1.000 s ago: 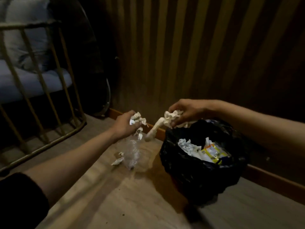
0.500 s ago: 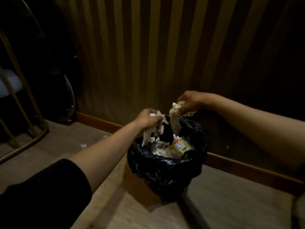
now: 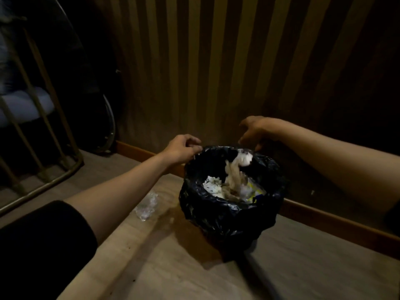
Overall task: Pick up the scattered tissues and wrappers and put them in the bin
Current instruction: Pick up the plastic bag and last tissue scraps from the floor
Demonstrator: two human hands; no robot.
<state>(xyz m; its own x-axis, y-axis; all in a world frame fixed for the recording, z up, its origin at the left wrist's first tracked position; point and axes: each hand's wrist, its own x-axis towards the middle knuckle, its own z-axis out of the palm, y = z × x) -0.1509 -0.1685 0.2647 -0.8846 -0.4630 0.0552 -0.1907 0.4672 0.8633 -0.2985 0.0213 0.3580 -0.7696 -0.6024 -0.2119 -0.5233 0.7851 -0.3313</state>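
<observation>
A small bin lined with a black bag (image 3: 218,213) stands on the wooden floor by the striped wall. Inside lie crumpled white tissues (image 3: 213,186) and a yellow wrapper (image 3: 252,190). A white tissue (image 3: 234,169) is blurred in mid-air, dropping into the bin under my right hand (image 3: 255,131), whose fingers are spread and hold nothing. My left hand (image 3: 181,149) hovers at the bin's left rim, fingers curled loosely, with nothing visible in it. A clear crumpled plastic wrapper (image 3: 147,205) lies on the floor left of the bin.
A wooden skirting board (image 3: 337,219) runs along the wall behind the bin. A metal-barred bed frame (image 3: 43,169) with a pale mattress stands at the left. A dark round object (image 3: 108,126) leans in the corner.
Both hands have let go of their tissues over the bin; the tissues now fall or lie inside. My right hand's fingers have spread open. The view has shifted slightly to the left.
</observation>
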